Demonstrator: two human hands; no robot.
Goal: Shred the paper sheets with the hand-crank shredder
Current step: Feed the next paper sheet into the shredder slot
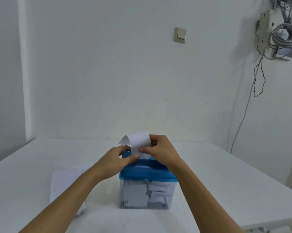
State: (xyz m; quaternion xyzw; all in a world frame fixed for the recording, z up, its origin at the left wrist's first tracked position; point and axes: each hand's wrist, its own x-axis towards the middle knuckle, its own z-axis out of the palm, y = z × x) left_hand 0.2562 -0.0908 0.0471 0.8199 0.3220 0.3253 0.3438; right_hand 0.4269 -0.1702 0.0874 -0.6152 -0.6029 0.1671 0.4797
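Observation:
The shredder has a blue lid and a clear bin holding paper shreds; it stands on the white table in front of me. A white paper sheet stands up from the lid's top and curls over backward. My left hand pinches the sheet's lower left part between thumb and fingers. My right hand pinches its right edge just above the lid. The crank is hidden behind my hands.
A stack of white paper sheets lies on the table left of the shredder, partly under my left forearm. The table's right edge runs close by. On the wall behind hang a light switch and bundled cables.

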